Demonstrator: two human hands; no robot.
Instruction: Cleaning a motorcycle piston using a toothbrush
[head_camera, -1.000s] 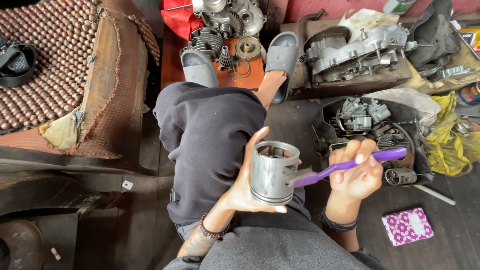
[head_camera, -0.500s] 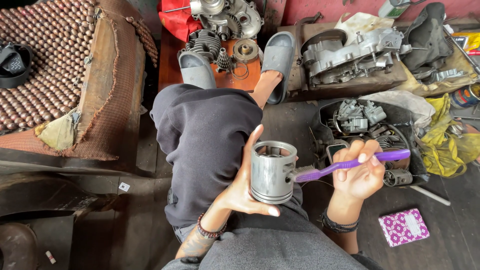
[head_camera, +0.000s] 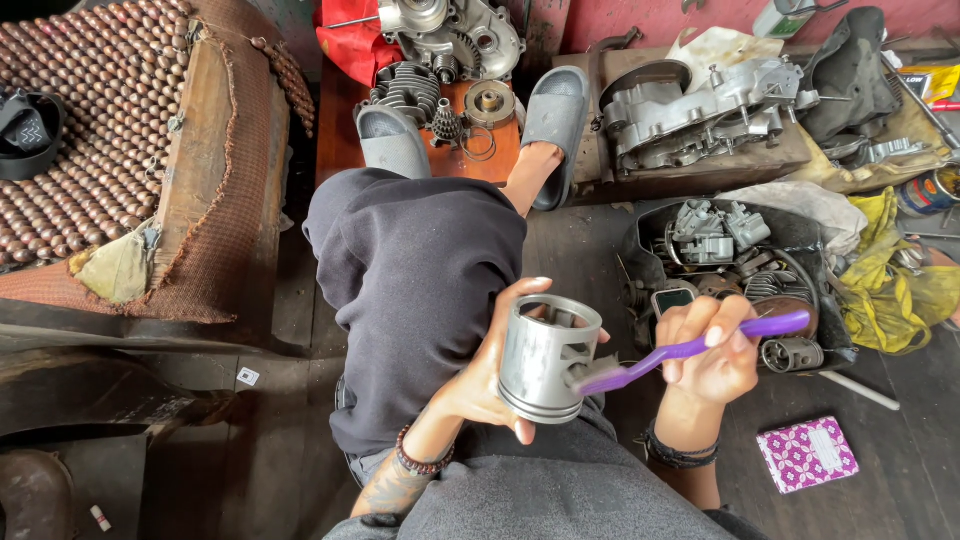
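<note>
While gripped sideways in the left hand (head_camera: 480, 385), the metal piston (head_camera: 545, 358) sits above the lap, skirt exposed | right hand (head_camera: 712, 352) clasps purple toothbrush (head_camera: 690, 348), bristles against pin-boss area | parts tray (head_camera: 735, 262) just beyond.

You work in soft, even daylight with no hard shadows; it seems to fall from above and ahead of you. The metal piston (head_camera: 545, 358) catches the most light, with a pale sheen down its side but no blown-out glare. Just beside it, the purple toothbrush (head_camera: 690, 348) is sharp and its colour is saturated. Well left of the piston, the floor under the beaded seat cover (head_camera: 90, 130) sinks into deep shadow and loses detail. Far above the piston, the engine parts (head_camera: 450, 30) bend slightly with wide-angle distortion. Nothing shows motion blur; focus holds across the frame.
</note>
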